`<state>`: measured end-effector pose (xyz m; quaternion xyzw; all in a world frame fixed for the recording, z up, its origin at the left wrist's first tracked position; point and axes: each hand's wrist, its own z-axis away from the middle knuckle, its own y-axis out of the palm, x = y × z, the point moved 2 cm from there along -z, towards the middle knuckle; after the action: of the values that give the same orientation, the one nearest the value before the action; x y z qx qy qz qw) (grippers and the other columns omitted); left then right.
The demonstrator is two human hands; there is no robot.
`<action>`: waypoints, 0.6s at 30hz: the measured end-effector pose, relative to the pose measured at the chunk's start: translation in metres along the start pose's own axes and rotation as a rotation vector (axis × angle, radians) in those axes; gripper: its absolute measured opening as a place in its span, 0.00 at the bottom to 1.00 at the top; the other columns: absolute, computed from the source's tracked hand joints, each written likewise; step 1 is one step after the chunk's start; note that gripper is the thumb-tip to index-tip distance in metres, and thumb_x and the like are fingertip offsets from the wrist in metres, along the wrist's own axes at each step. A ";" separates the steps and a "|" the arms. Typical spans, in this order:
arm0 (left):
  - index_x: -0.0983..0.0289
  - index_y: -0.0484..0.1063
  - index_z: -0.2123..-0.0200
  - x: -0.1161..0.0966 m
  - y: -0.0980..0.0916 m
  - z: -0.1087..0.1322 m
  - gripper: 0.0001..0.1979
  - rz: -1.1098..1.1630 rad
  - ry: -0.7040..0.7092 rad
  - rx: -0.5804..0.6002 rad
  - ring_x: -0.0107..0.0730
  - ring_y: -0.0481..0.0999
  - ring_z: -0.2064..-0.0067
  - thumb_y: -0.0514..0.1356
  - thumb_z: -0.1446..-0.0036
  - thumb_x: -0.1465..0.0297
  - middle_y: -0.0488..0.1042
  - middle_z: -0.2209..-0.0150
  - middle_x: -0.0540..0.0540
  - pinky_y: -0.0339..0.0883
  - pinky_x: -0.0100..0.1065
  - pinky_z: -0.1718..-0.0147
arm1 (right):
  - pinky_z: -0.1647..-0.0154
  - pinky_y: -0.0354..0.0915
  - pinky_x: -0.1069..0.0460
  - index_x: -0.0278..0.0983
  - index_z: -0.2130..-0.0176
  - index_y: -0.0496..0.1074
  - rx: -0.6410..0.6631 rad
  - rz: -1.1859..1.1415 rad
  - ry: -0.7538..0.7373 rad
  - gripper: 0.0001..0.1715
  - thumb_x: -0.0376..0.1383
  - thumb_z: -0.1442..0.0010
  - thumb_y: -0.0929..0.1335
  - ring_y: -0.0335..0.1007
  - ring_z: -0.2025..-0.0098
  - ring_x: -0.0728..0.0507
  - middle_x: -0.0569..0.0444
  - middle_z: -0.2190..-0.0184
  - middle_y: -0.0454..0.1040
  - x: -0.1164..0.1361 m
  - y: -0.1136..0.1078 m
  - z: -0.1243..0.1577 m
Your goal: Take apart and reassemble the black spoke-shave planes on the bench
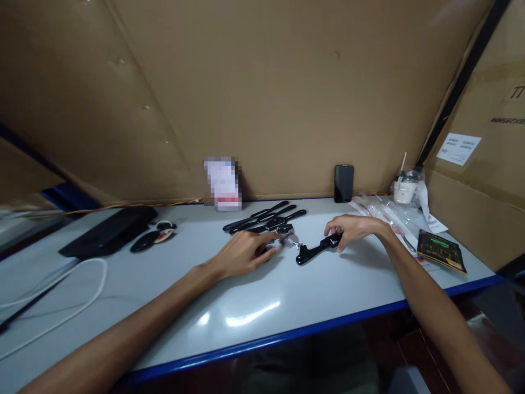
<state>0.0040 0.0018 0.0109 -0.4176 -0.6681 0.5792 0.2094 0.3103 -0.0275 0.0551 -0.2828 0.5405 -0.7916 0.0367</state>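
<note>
Black handle (310, 255), held by its 2 o'clock end in right hand (353, 227), likely to keep it steady; at 4 o'clock from black heap (275, 222); left hand (245, 250) curled near shiny bit (291, 239), no telling whether gripping it

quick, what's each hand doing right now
Left hand: half curled near a small clear piece; whether it grips anything cannot be told.
Right hand: closed, holding a black handle.
</note>
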 end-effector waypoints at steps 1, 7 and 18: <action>0.59 0.75 0.42 -0.001 0.000 -0.001 0.23 0.014 0.002 -0.014 0.37 0.74 0.75 0.51 0.31 0.56 0.74 0.78 0.48 0.60 0.36 0.72 | 0.66 0.62 0.54 0.39 0.52 0.79 -0.009 0.039 0.005 0.27 0.34 0.53 0.79 0.70 0.63 0.46 0.56 0.61 0.77 0.003 0.002 -0.001; 0.61 0.75 0.43 -0.003 -0.002 -0.001 0.21 0.113 0.039 -0.070 0.39 0.80 0.64 0.54 0.33 0.62 0.82 0.63 0.54 0.69 0.39 0.64 | 0.69 0.57 0.54 0.40 0.57 0.80 -0.045 0.138 0.057 0.22 0.30 0.54 0.79 0.69 0.65 0.46 0.59 0.66 0.77 0.021 0.008 -0.004; 0.56 0.66 0.33 -0.010 0.004 0.001 0.25 0.156 0.108 0.003 0.49 0.78 0.44 0.55 0.31 0.62 0.76 0.40 0.61 0.72 0.52 0.48 | 0.68 0.59 0.52 0.34 0.56 0.78 -0.084 0.241 0.305 0.24 0.46 0.49 0.77 0.73 0.57 0.38 0.45 0.56 0.77 0.009 -0.001 0.004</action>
<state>0.0103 -0.0070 0.0094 -0.4986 -0.6203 0.5714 0.2003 0.3054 -0.0333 0.0608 -0.0942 0.6021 -0.7920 0.0373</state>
